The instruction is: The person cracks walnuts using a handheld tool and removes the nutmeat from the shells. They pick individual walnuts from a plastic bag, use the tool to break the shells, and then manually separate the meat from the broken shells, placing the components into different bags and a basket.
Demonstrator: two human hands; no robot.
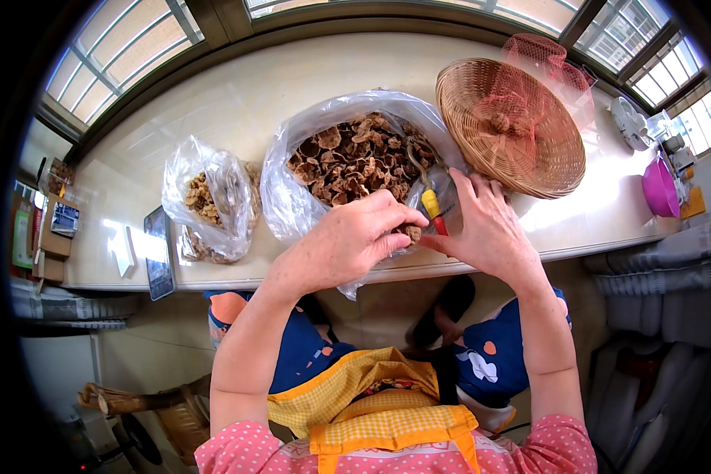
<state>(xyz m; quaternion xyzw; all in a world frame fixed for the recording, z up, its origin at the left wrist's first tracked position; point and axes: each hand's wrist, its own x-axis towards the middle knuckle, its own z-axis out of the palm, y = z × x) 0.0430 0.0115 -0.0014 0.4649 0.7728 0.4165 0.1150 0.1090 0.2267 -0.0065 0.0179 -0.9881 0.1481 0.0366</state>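
Worktop [403, 59] carries a clear plastic bag [280, 186] of brown shells [347, 162]; bag likely limp, slippery, best taken by its rim. Right hand [490, 229] spread wide, thumb by the yellow-and-red tool handle [430, 203]; contact unclear. Left hand [355, 241] pinches a brown nut [410, 233] at the bag's near edge. Nut: probably light, stiff, rough, low slip; hold across its rounded sides.

A line of lettering [438, 444] crosses the pink polka-dot cloth shirt [549, 446] at the near side, partly covered by the yellow checked fabric apron [391, 426], so no whole word reads clearly. At the far left, the small blue-and-white printed panel [65, 219] on the brown cardboard box [53, 245] is too small to read.
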